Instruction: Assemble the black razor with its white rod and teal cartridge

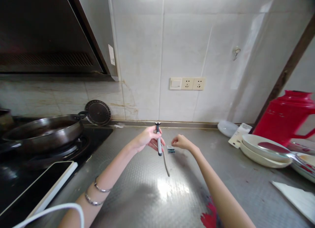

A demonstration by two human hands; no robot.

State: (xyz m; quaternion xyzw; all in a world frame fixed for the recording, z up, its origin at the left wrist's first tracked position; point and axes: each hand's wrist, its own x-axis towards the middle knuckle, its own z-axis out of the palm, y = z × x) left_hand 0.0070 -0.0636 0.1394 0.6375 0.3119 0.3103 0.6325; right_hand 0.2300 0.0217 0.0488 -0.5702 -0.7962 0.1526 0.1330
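Observation:
My left hand [151, 138], bracelets on its wrist, grips a razor [159, 143] with a grey-and-black handle. The razor stands nearly upright above the counter, its head at the top. To its right, my right hand [182, 141] is closed, fingers curled in and facing left. Whatever those fingertips hold, if anything, is hidden. Just left of them lies a small clear and teal item [170, 149], perhaps a blade pack; I cannot tell whether the fingers touch it. A thin greyish cord or stick [166, 164] lies below the razor on the metal counter [137, 185].
At left, a pan [46, 129] sits on the black stove [98, 136], beside a phone-like white-edged device [44, 188] and a white cable [61, 205]. Stacked plates [264, 159], a white card [240, 135] and a red thermos jug [283, 118] stand right. Wall sockets [187, 84] are behind.

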